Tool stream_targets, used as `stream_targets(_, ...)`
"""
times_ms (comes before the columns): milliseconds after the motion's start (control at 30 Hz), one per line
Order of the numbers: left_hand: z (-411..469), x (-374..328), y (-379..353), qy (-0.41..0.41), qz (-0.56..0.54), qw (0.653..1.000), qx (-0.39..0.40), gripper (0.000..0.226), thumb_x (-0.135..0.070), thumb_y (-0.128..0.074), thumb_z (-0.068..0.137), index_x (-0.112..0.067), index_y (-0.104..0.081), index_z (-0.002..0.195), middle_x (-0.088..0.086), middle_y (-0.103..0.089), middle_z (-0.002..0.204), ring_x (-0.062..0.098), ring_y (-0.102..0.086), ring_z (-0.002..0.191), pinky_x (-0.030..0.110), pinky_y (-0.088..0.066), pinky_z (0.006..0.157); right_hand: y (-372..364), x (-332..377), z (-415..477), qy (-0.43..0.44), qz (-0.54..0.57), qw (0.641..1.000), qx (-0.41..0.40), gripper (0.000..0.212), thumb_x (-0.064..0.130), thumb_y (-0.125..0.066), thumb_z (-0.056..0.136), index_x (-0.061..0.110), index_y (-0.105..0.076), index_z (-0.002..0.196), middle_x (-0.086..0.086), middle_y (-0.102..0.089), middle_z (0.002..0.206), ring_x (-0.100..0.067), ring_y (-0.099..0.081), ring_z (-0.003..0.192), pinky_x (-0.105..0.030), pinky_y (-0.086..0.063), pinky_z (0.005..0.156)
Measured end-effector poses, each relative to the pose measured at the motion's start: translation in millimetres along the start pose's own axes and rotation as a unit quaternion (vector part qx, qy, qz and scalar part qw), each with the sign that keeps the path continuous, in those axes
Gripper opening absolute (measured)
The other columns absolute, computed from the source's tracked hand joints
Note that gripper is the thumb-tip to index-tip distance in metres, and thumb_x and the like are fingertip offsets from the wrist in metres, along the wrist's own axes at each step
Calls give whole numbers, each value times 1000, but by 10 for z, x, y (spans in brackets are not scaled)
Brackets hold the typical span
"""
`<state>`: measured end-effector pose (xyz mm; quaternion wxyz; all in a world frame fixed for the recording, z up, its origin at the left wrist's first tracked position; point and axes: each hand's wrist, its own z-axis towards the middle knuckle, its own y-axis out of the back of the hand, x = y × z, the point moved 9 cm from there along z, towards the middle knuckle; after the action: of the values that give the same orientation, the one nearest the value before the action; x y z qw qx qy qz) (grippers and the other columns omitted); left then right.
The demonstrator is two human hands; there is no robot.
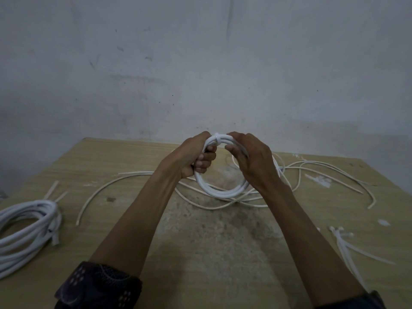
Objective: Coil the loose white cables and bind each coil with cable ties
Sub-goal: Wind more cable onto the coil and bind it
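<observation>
Coil [223,190] round, smooth white; left hand [196,157], right hand [252,161] both clasping it.

no readable text, label, brand, number or sign shows on anything in view.

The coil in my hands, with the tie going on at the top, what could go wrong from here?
1. The cable tie sits at one spot only; elsewhere the coil could spring apart if the left hand or right hand eases its grip.
2. The coil hangs right over the loose cables and may snag one.
3. Spare cable ties lie near the table edge and could get knocked off.
</observation>
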<state>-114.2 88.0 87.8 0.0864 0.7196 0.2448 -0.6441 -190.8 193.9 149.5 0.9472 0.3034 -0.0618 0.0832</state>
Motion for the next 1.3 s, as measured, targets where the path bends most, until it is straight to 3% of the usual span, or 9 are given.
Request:
stream_targets(133,-16,57,-86,22,-16,998,55,59,-70,-44,90,-18,-38,63,-6,-25,41,7,-20,31,20,-14,37,-63,10,-23,15,-17,999,27,28,27,-54,100,13,-63,123,-8,-60,93,-23,-57,75,-36,-47,62)
stream_targets(300,5,7,-91,-10,-11,999,45,52,-56,-43,99,-16,-43,66,-7,-25,44,6,-18,32,23,-12,38,24,-48,-19,-18,50,999,5,29,26,-46,105,15,-68,120,-4,-69,96,-18,-64,84,-33,-51,72)
stream_targets(467,-48,-89,-147,-48,59,997,0,56,-61,-43,97,-17,-39,61,-4,-23,48,9,-16,35,19,-16,37,173,-126,-67,-125,43,986,-102,37,33,-39,107,17,-54,77,0,-51,56,-14,-47,49,-30,-33,50)
stream_targets(567,-48,-112,-163,-65,57,996,-20,62,-65,-33,98,-16,-40,60,-3,-24,48,10,-17,35,17,-18,38,216,-109,-42,-141,42,982,-119,37,29,-41,107,18,-45,71,0,-40,53,-19,-41,51,-22,-24,48)
stream_targets(667,-86,-184,-142,-106,78,991,-30,59,-57,-33,102,-15,-41,62,-3,-24,48,11,-16,36,18,-18,40,144,-175,10,-195,136,969,-64,51,34,-37,108,10,-52,67,-5,-48,51,-14,-44,44,-28,-35,47)
stream_targets(767,-156,-292,-152,-172,146,973,-43,54,-45,-40,105,-13,-46,62,-1,-26,49,12,-18,38,20,-18,43,-35,-210,1,-307,324,889,103,71,50,-28,106,3,-73,78,-16,-69,64,-24,-65,56,-35,-57,58)
stream_targets(1000,-236,-402,-309,-276,263,923,-57,53,-43,-42,105,-15,-48,60,-4,-32,46,11,-27,38,21,-24,45,-67,-394,-50,-358,374,847,118,33,47,-68,86,17,-81,78,-17,-75,83,-27,-70,76,-43,-53,79)
stream_targets(1100,-253,-407,-399,-316,364,873,-81,56,-48,-38,101,-15,-53,58,-7,-43,41,9,-38,38,26,-29,46,-65,-408,-63,-343,401,838,141,18,24,-66,94,19,-79,83,-9,-77,89,-23,-72,91,-40,-54,86)
stream_targets(1300,-144,-320,-254,-263,346,889,-144,59,-37,-31,108,-18,-53,57,-5,-48,37,3,-42,35,26,-30,45,212,-132,150,-184,232,954,49,3,10,-70,91,11,-70,89,-5,-72,84,-6,-64,79,-5,-42,76)
